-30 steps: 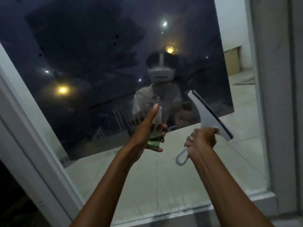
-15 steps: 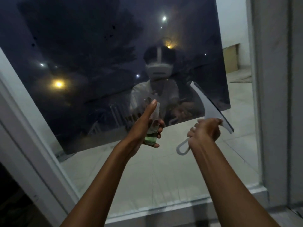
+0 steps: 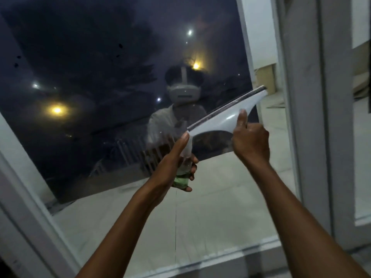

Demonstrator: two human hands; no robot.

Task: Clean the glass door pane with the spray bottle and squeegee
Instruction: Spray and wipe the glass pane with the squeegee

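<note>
Streaks are our risk: our right hand (image 3: 250, 143) grips the squeegee (image 3: 226, 115) tilted at the glass pane (image 3: 100, 77), while left-hand (image 3: 170, 167) fingers curl round the spray bottle (image 3: 181, 178), so uneven blade pressure could smear.

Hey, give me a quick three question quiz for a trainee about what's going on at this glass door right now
1. True or false: the left hand holds the squeegee.
2. Which hand grips the spray bottle? A) left B) right C) neither
3. Fill in: the squeegee's blade edge slants up toward the ____ side of the glass pane.

Key: 1 false, the right hand holds it. 2 A. 3 right.
</note>
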